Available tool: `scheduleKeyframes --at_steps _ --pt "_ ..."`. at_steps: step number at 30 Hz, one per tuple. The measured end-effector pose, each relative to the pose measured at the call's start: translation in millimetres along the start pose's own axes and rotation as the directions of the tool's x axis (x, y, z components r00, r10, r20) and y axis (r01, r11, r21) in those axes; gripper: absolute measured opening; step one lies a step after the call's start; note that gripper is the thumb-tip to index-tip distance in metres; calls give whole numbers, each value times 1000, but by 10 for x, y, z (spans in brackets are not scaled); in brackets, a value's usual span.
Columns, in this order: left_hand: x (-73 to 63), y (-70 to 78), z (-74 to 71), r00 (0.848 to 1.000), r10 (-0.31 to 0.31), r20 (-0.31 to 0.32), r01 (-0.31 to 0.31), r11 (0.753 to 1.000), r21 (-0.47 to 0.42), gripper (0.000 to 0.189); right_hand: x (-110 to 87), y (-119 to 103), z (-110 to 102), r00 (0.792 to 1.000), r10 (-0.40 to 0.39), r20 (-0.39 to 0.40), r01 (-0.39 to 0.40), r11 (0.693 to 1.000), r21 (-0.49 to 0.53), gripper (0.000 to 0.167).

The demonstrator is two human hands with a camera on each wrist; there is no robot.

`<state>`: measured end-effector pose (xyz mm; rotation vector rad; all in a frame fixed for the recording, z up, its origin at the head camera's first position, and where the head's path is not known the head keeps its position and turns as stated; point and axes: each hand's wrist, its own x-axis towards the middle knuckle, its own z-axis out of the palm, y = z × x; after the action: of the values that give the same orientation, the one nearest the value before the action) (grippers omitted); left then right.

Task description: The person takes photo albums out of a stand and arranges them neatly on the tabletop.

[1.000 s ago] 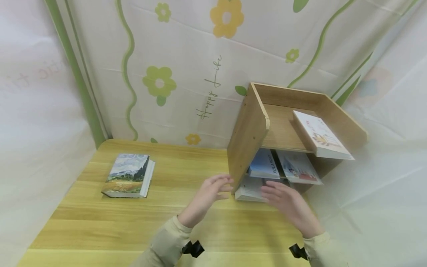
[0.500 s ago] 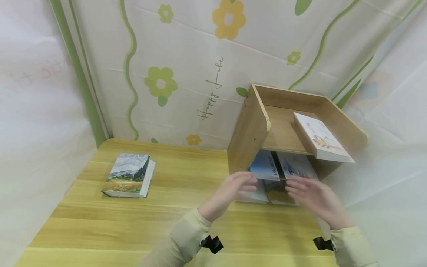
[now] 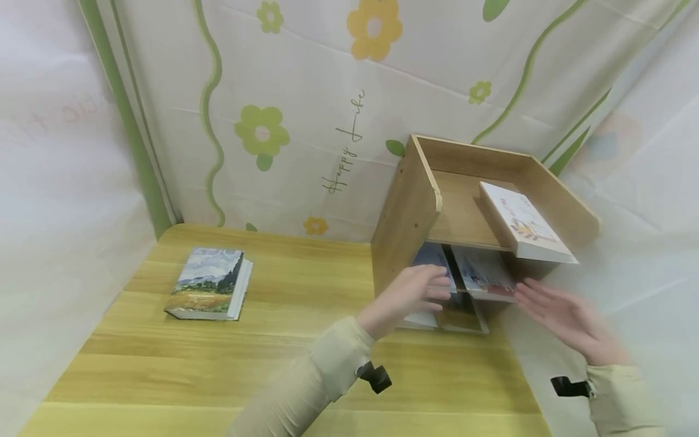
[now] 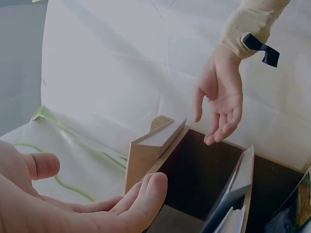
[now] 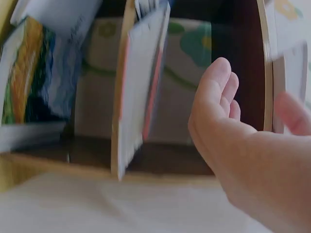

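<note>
My left hand [image 3: 412,294] is held in front of the left side of a small wooden bookshelf [image 3: 404,212], fingers extended and holding nothing. My right hand [image 3: 562,315] hovers off the shelf's right front corner, fingers straight, palm turned inward. In the head view its fingertips are right by the front edge of a pale illustrated book [image 3: 483,273] on the middle shelf. Beside that book lies a blue book [image 3: 428,255], partly hidden behind my left hand. On the bottom level are a white book [image 3: 420,320] and a dark book with a painted cover [image 3: 461,312].
A thick white book [image 3: 526,224] lies on the top shelf, jutting past its front edge. At the left of the wooden table [image 3: 191,370] lies a book with a landscape painting cover [image 3: 204,282]. Patterned white curtains [image 3: 306,109] surround the table.
Both hands have moved rightward across the front of the bookshelf, the right hand going past its right side. The gap between them has widened. The books and shelf have stayed in place.
</note>
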<state>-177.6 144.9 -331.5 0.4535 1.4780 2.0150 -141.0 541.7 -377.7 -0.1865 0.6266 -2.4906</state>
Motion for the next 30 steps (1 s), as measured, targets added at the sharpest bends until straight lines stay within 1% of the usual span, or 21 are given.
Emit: scheduleKeyframes --at_steps 3,7,9,12,15,17,20,23,26,30 --pt "80 37 57 1000 -10 8 10 1000 0 52 -87 -146 -11 999 18 32 -19 1000 23 54" --pt "195 82 155 1000 -20 -16 20 1000 -5 53 -153 -310 5 998 28 47 -29 1000 5 54" --pt "251 112 217 999 -28 -35 28 1000 -4 52 -165 -375 43 999 24 41 -24 1000 -2 56" --pt "321 159 310 998 -45 -51 45 999 -2 49 -163 -453 118 999 24 25 -24 1000 15 64" --pt "384 199 395 997 -62 -54 62 998 -11 50 -146 -530 175 999 25 -20 -24 998 58 74" --pt "427 217 449 996 -74 -52 72 997 -27 49 -133 -573 216 998 17 -57 -12 997 79 75" --pt "505 232 524 994 -90 -56 87 995 -55 44 -117 -638 262 993 -10 -117 20 996 84 69" --pt "595 246 600 991 -110 -73 105 991 -80 43 -94 -681 308 983 -29 -179 44 996 83 64" --pt "684 263 675 987 -132 -86 125 988 -90 47 -61 -706 339 970 -29 -243 48 996 76 60" --pt "776 279 776 983 -163 -88 154 983 -103 50 -16 -715 375 957 -15 -290 42 995 88 55"
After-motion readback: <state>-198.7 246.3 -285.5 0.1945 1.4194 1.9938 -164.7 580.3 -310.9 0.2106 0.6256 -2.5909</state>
